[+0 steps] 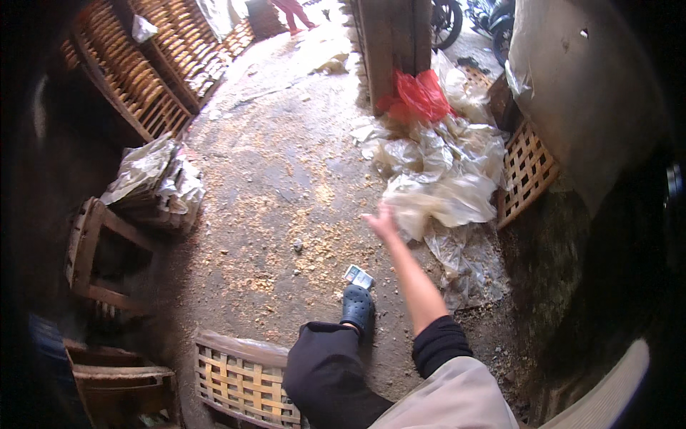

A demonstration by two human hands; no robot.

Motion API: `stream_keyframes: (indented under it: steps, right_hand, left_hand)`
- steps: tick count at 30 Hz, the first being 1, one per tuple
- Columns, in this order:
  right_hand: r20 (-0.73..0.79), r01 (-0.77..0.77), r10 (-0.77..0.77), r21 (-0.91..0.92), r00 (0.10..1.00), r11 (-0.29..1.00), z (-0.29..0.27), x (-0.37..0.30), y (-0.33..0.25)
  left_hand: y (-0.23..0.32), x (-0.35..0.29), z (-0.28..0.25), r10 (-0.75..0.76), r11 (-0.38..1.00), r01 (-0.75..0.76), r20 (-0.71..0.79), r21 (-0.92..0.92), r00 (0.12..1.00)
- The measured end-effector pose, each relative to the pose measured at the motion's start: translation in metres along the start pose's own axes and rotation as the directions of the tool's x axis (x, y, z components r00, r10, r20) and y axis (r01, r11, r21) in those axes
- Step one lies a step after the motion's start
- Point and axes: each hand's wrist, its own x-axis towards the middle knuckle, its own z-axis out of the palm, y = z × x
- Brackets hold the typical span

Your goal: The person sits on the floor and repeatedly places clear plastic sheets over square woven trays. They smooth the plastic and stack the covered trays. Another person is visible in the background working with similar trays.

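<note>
My right hand (384,222) reaches forward over the floor, its thumb spread out to the left. It appears open, with the fingers slightly blurred. Right beside the fingers lies the edge of a crumpled heap of translucent plastic sheets (443,193); whether they touch is unclear. A red plastic bag (423,96) rests at the back of the heap, against a pillar. Closer to me, a small white and dark flat pack (359,277) lies just ahead of my dark blue clog (357,309). My left hand is out of the picture.
Crumbs litter the concrete floor (271,171). Woven slatted trays (529,175) lean at right, and another woven crate (246,375) stands near my leg. Racks (136,68), folded sheets (161,182) and wooden frames (89,247) line the left. Beyond are a pillar (396,36), motorcycles (493,21) and a person's legs (291,11).
</note>
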Motion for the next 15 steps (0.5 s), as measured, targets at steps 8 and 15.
stream_keyframes:
  steps: [8, 15]
  right_hand:
    - [0.24, 0.724, -0.771, 0.266, 0.59, 0.636, 0.142, -0.225, -0.33]
    - [0.631, 0.817, -0.703, 0.183, 0.329, 0.547, 0.201, -0.368, -0.359]
  left_hand:
    - [-0.088, -0.009, -0.027, 0.08, 0.947, -0.169, -0.306, -0.273, 0.949]
    - [-0.131, -0.014, -0.028, 0.12, 0.837, -0.456, -0.711, -0.304, 0.693]
